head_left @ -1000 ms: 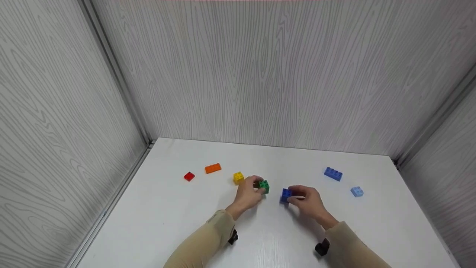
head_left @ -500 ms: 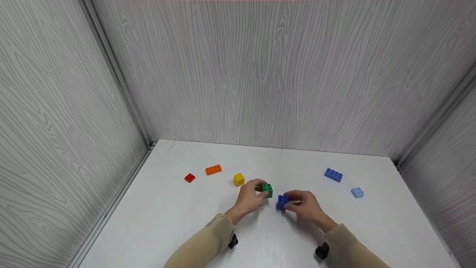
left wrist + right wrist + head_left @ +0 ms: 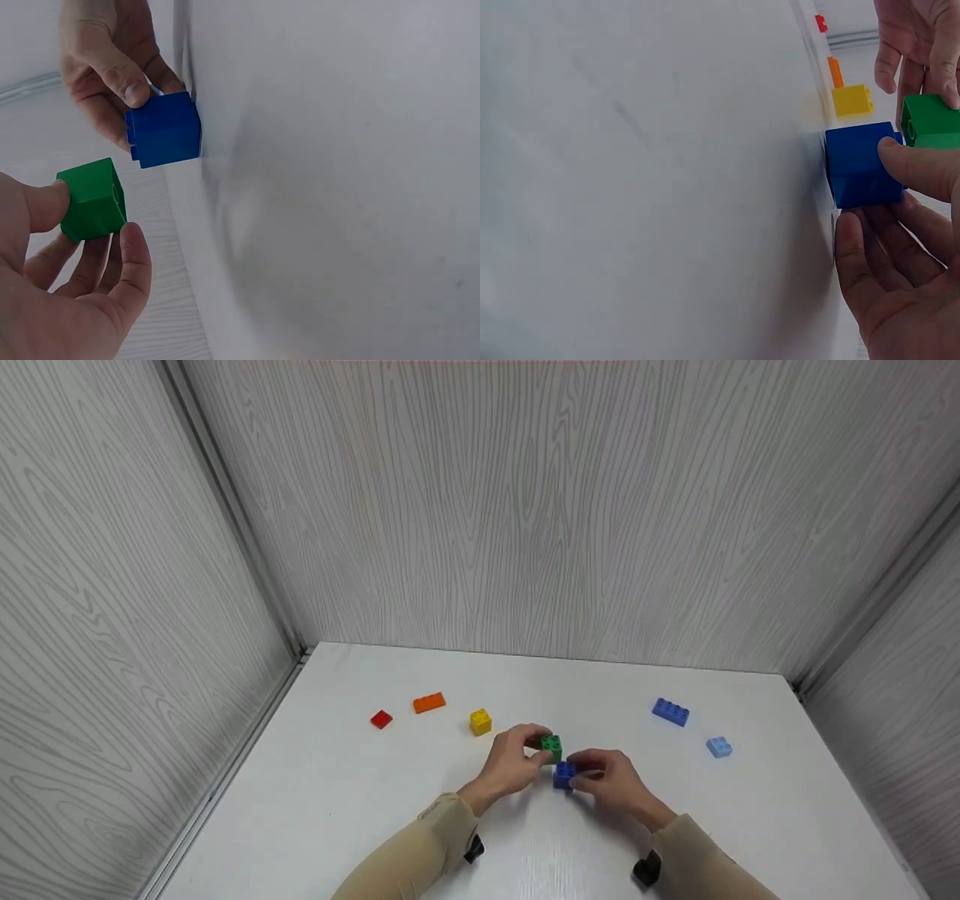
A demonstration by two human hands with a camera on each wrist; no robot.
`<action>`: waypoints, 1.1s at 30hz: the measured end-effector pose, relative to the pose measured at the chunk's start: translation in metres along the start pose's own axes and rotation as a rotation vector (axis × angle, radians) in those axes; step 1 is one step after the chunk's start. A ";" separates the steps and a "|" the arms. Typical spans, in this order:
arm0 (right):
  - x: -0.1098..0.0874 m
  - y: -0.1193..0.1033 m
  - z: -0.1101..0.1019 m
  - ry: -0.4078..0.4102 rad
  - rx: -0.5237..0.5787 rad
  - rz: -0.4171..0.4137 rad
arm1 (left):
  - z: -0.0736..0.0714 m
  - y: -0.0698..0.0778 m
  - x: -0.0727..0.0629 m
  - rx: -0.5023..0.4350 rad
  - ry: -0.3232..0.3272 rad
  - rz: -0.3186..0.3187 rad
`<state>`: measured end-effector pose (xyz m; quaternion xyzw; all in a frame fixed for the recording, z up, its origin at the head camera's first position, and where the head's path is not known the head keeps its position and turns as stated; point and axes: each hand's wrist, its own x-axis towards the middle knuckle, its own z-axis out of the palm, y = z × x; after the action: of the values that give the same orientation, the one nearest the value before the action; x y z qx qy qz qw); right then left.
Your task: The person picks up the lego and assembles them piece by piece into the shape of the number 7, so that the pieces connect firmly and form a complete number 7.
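Observation:
My left hand pinches a green toy building brick between thumb and fingers. In the left wrist view the green brick is raised off the table, its hollow underside partly showing. Thumb and fingers of my right hand grip a dark blue brick from its right side. The blue brick sits right at the table surface in the right wrist view, studs up. In the head view the green brick is just behind the blue one and slightly left, close to it.
Left of the hands lie a yellow brick, an orange brick and a red brick. A long blue brick and a light blue brick lie to the right. Grey wood-grain walls enclose the white table.
My left hand has carried the green brick right and a little nearer. My right hand has brought the dark blue brick left and nearer, so the two bricks are now close together.

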<state>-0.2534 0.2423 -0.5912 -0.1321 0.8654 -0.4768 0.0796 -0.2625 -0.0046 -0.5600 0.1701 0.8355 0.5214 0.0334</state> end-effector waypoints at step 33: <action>0.002 -0.002 -0.003 -0.008 -0.043 -0.054 | 0.024 -0.002 0.004 0.083 -0.107 0.074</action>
<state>-0.2558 0.2429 -0.5883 -0.1589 0.8712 -0.4596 0.0676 -0.2616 0.0162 -0.5724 0.2297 0.8466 0.4774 0.0518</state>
